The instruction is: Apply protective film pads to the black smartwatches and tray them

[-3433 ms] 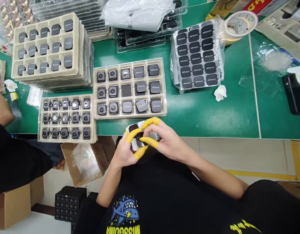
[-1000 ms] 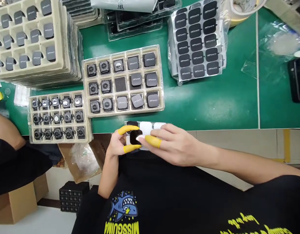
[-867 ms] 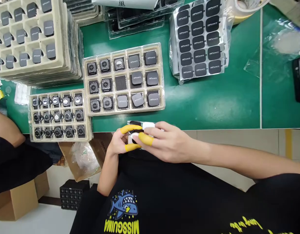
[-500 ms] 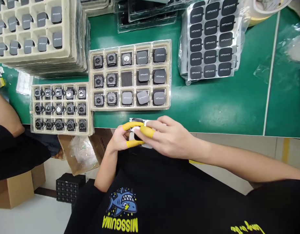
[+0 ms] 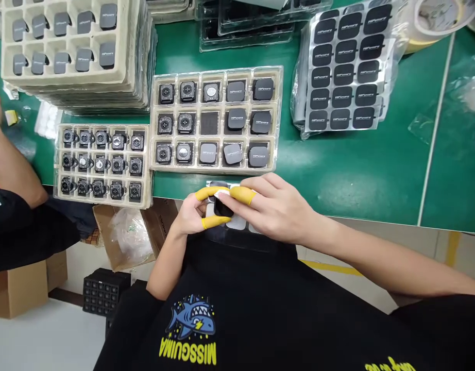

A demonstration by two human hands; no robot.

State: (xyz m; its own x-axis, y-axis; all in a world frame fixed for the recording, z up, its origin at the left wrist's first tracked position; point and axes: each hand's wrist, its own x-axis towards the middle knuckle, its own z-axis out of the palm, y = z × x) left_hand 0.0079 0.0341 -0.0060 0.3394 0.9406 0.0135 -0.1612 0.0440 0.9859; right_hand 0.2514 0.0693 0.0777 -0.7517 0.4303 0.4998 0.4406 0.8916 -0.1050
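Left hand (image 5: pixel 190 214): gripping one black watch case (image 5: pixel 222 207) at its edges. Right hand (image 5: pixel 278 208): pinching a white wad (image 5: pixel 222 193), probably tissue, against it. Compartmented watch tray (image 5: pixel 222 105): beyond both hands.

**Surface (image 5: pixel 349 185) open at 2 to 3 o'clock**

From the hands (image 5: pixel 276 208), a large tray (image 5: pixel 198 108) obstructs 12 o'clock, a smaller tray (image 5: pixel 108 152) 10. Label sheets (image 5: pixel 342 97) obstruct 1 to 2; a narrow gap separates them from the large tray.
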